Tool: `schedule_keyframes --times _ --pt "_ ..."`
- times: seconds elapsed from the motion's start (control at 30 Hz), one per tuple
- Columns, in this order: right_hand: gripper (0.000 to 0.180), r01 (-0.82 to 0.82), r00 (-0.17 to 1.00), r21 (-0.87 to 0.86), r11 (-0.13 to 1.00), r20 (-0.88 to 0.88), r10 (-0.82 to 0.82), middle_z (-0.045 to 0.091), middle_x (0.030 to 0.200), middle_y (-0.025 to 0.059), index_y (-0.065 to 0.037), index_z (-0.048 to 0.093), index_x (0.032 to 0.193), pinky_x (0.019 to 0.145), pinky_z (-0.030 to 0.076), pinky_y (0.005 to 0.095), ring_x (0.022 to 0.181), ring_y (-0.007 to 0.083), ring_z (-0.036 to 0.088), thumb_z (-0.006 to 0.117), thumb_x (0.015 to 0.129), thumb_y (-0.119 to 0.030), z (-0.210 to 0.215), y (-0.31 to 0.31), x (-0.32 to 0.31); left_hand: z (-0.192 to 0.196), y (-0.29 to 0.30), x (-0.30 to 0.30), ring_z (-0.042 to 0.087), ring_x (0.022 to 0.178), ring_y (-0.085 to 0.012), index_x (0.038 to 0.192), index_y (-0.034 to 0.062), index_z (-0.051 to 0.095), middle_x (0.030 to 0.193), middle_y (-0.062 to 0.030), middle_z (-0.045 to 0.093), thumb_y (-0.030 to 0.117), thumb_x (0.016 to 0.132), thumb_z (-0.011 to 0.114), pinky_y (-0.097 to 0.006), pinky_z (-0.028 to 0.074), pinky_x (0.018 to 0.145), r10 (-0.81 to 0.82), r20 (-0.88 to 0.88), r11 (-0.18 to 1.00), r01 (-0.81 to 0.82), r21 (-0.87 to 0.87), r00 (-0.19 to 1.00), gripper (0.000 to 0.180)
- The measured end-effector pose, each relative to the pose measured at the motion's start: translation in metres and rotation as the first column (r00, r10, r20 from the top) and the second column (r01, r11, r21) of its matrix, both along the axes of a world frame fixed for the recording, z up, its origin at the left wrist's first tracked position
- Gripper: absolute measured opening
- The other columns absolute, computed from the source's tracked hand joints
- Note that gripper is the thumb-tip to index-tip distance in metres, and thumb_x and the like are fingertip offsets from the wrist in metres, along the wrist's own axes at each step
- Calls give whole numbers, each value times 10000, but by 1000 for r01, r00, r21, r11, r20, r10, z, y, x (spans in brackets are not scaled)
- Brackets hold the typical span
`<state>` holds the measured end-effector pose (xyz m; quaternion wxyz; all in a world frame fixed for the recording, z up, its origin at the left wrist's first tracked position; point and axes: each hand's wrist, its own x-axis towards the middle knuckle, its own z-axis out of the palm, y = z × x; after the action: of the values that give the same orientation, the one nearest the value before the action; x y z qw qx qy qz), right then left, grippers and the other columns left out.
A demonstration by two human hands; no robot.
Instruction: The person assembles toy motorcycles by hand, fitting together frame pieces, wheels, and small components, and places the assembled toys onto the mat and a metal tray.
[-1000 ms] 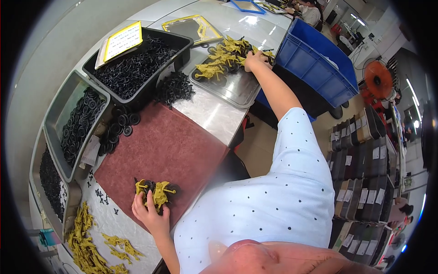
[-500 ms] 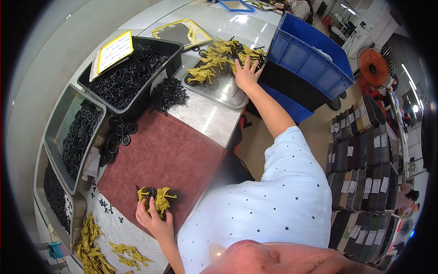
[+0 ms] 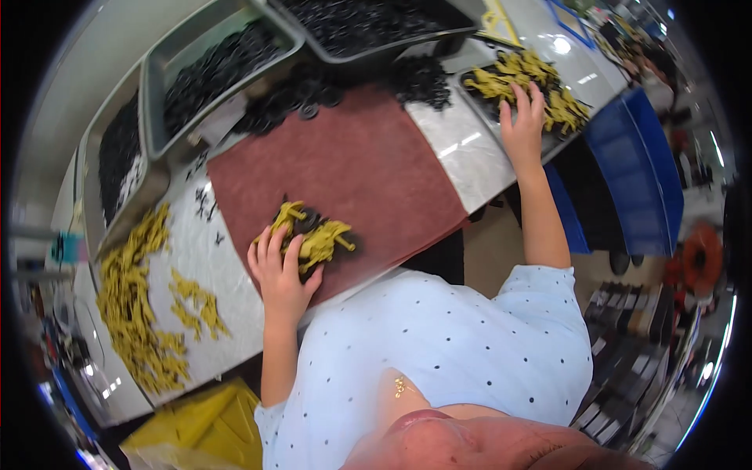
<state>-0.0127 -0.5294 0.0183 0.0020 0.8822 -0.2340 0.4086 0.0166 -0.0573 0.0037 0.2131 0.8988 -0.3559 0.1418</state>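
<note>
On the brown-red mat (image 3: 352, 157), my left hand (image 3: 283, 274) curls its fingers round the near side of yellow-and-black toy motorcycles (image 3: 325, 241). They have black wheels and stand close together; my fingers partly hide them. At the far right, my right hand (image 3: 523, 129) reaches over a metal tray (image 3: 489, 117) bearing several more toy motorcycles (image 3: 560, 102). Its fingers are spread and touch or hover just above the yellow bodies; blur hides which.
Grey bins with small black parts (image 3: 117, 149), black wheels (image 3: 227, 70) and more black pieces (image 3: 360, 23) line the far side. Loose wheels (image 3: 290, 102) and black parts (image 3: 423, 82) border the mat. Yellow parts (image 3: 133, 305) lie left. Blue crates (image 3: 634, 172) stand right.
The whole view has swung, so the mat and tray sit farther up and right. My left hand stays at the motorcycles on the mat, my right hand at the tray.
</note>
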Motion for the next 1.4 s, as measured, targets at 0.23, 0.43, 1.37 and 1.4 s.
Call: schedule_keyframes --times 0.23,0.43,1.37,1.4 --pt "275 -749 476 514 418 -21 879 526 1288 163 -67 629 1134 1023 402 405 1229 350 489 617 859 -80 25 179 13 5 4 -17 417 1266 -360 1132 77 556 1276 -131 491 224 619 802 -586 266 1048 31 16 998 -30 -56 999 588" --pt "272 -711 191 692 124 20 981 557 1248 150 -66 617 1159 980 443 395 1166 327 538 589 892 -104 23 238 61 0 11 -31 463 1186 -327 1095 74 576 1204 -106 520 205 608 794 -530 332 963 82 93 992 -72 -104 992 549" --pt "314 359 382 807 -468 331 863 602 843 57 29 610 1078 462 323 204 536 82 426 500 942 -231 47 256 101 18 20 -13 447 1185 -325 1286 54 513 1269 -142 480 190 694 786 -440 369 980 55 6 942 -50 -332 998 666" --pt "314 363 384 806 -468 328 863 602 843 57 29 610 1078 462 323 204 536 82 426 500 942 -231 49 254 95 16 20 -9 445 1200 -336 1309 42 485 1279 -154 480 204 716 790 -433 369 1000 147 21 868 -118 -483 989 686"
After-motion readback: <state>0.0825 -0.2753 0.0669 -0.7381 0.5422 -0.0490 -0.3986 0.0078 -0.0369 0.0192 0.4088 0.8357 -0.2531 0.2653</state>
